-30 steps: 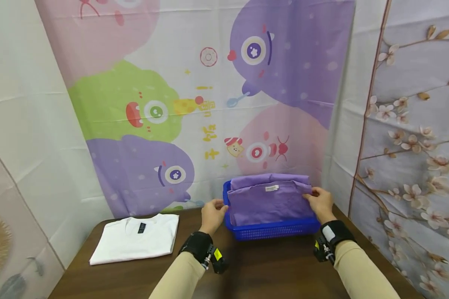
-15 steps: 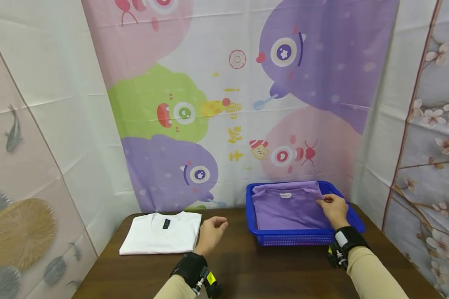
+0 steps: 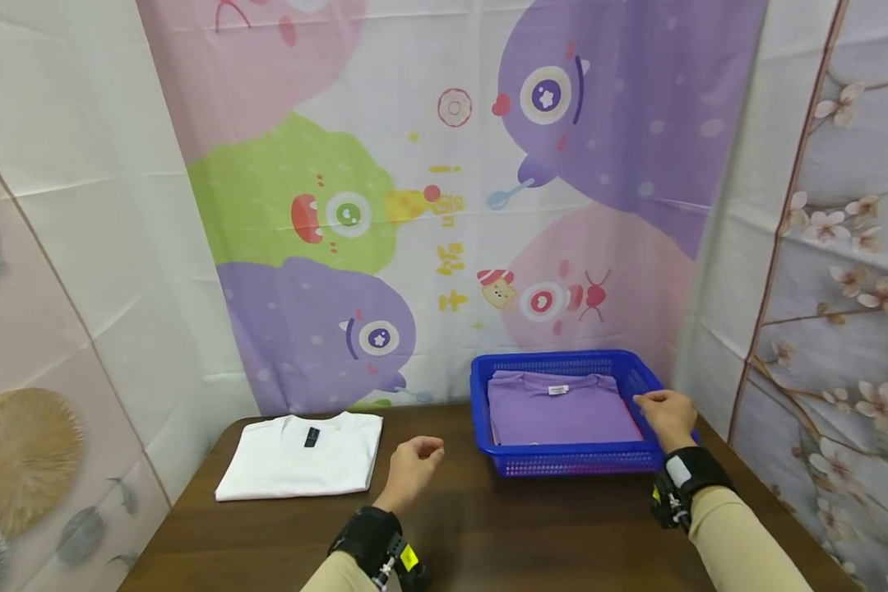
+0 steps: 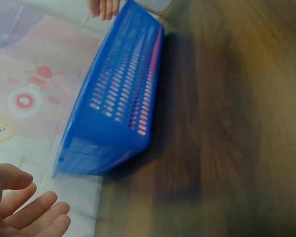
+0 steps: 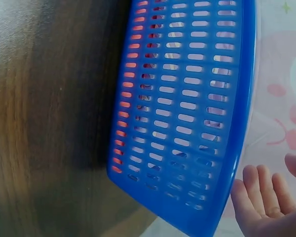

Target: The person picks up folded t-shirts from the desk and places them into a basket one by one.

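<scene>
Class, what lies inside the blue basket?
A folded purple shirt with a white neck label lies on top; something reddish shows at its edge, but the rest is covered.

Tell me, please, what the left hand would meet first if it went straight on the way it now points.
The left hand would probably meet the left end of the rectangular blue plastic basket first, though height and depth are hard to judge.

The purple shirt [image 3: 562, 418], its label [image 3: 558, 390] too small to read, mostly hides a pink thing [image 3: 633, 418]; the right wrist view crops the basket [image 5: 235, 123].
</scene>
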Available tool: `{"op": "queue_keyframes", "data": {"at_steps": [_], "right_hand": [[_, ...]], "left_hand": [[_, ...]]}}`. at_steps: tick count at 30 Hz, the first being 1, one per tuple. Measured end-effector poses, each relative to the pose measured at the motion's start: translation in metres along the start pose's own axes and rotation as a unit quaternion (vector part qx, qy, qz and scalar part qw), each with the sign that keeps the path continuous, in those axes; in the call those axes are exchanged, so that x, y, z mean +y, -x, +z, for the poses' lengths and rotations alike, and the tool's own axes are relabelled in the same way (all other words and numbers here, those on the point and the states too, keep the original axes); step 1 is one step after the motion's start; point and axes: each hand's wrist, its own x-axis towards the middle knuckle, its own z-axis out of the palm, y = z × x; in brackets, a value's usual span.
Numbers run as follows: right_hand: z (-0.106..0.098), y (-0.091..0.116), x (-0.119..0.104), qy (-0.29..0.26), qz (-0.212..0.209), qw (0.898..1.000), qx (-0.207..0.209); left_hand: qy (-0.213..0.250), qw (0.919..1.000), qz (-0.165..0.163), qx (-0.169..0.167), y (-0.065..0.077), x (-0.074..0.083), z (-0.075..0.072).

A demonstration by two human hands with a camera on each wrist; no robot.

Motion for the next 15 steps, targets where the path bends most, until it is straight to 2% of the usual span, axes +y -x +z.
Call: {"op": "queue_keyframes", "data": {"at_steps": [3, 6, 8, 11, 15], "right_hand": [[0.008, 0.002, -0.007, 0.027, -0.040, 0.998, -0.039], [0.018, 0.006, -0.018, 0.057, -0.106, 0.989, -0.089], [0.025, 0.011, -0.029, 0.068, -0.153, 0.978, -0.128], [0.035, 0.022, -0.048, 0.081, -0.219, 0.954, -0.187], [0.048, 0.032, -0.066, 0.102, -0.263, 0.924, -0.257]], "left_hand": [[0.005, 0.9999, -0.008, -0.009, 0.002, -0.004, 0.001], [0.007, 0.9999, -0.006, -0.009, 0.004, -0.005, 0.001], [0.007, 0.9999, -0.003, -0.007, 0.006, -0.004, 0.000], [0.009, 0.9999, -0.001, -0.005, 0.009, -0.001, -0.001], [0.019, 0.9998, -0.006, -0.007, 0.014, 0.001, 0.000]]}}
